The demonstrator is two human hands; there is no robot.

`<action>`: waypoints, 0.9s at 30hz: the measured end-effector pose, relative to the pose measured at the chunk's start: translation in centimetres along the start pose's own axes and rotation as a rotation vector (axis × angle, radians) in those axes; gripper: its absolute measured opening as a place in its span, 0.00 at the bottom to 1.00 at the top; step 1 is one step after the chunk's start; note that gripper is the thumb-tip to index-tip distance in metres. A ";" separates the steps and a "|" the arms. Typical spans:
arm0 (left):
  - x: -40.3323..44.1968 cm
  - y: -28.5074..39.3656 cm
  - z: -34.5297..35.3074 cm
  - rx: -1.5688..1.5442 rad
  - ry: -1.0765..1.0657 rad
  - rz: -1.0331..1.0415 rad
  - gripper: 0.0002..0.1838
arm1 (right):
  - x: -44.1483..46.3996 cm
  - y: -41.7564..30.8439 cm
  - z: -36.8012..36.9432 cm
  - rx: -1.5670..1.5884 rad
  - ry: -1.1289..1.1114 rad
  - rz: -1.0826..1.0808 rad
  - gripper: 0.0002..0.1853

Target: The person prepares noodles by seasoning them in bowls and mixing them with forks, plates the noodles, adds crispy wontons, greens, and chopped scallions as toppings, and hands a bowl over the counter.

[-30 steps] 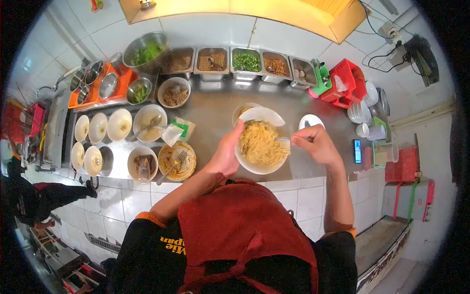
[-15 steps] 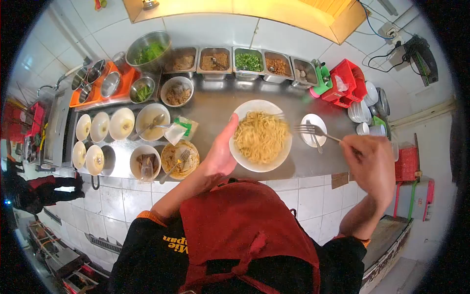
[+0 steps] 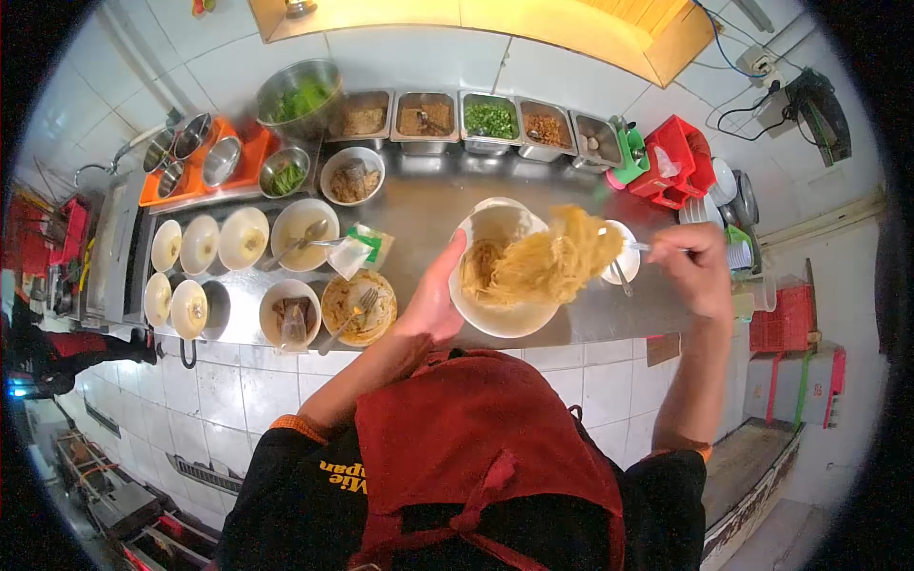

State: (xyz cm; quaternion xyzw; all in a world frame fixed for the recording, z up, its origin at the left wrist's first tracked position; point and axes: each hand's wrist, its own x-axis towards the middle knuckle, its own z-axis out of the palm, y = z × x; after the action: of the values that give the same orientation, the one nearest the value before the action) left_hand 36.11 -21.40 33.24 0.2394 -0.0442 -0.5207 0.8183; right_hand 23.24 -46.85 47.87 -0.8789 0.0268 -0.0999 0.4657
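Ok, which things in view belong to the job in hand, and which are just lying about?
In use:
round white bowl, held by the left hand
tangled yellow noodles, raised past its rim
silver metal fork, in the right hand

Apparently not in use:
round, sauce-smeared bowl
green-and-white packet
red plastic caddy
rectangular steel tub of chopped greens

White tiled wall (image 3: 409, 59) — steel counter (image 3: 421, 214) against it, pale tiled floor (image 3: 271, 392) — yellow-lit wooden frame (image 3: 386, 21) above
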 end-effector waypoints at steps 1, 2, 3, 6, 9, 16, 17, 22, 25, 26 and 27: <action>-0.1 0.2 0.1 -0.016 -0.022 0.001 0.34 | -0.2 -1.6 -0.3 -0.032 0.050 -0.015 0.04; -0.2 0.4 0.3 -0.022 -0.020 0.005 0.34 | -0.5 -2.9 -0.5 -0.065 0.097 -0.033 0.04; -0.3 0.5 0.5 -0.030 -0.034 -0.017 0.35 | -0.7 -4.1 -0.6 -0.067 0.089 -0.032 0.04; -0.1 0.0 0.7 -0.036 -0.060 -0.026 0.36 | -1.7 -6.4 0.5 -0.809 -0.009 -0.023 0.05; -0.3 0.0 1.3 -0.025 -0.070 -0.043 0.35 | -2.6 -10.5 1.4 -0.926 0.075 0.123 0.05; 0.2 -0.9 0.2 0.151 -0.012 0.005 0.35 | -0.2 3.2 6.2 -0.303 -0.172 0.091 0.08; 0.2 -0.4 0.3 0.152 -0.018 0.020 0.35 | 0.2 4.8 5.7 -0.152 -0.186 0.181 0.08; -1.2 0.7 0.2 0.022 0.034 0.039 0.36 | 1.0 2.9 2.5 0.078 -0.115 0.301 0.08; -1.1 1.0 -0.5 -0.021 -0.035 0.018 0.34 | 1.3 -0.3 1.1 0.055 -0.004 0.121 0.08; -1.1 0.9 -0.5 -0.021 -0.033 0.018 0.34 | 1.2 -1.2 0.6 0.057 -0.006 0.122 0.08; -1.0 0.8 -0.4 -0.034 -0.036 0.002 0.34 | 0.9 -2.0 -0.1 0.091 0.027 0.133 0.08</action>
State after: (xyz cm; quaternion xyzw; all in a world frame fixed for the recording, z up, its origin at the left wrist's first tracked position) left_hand 36.46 -20.05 33.39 0.2160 -0.0506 -0.5248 0.8218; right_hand 24.04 -45.94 49.77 -0.8516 0.0866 -0.0817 0.5105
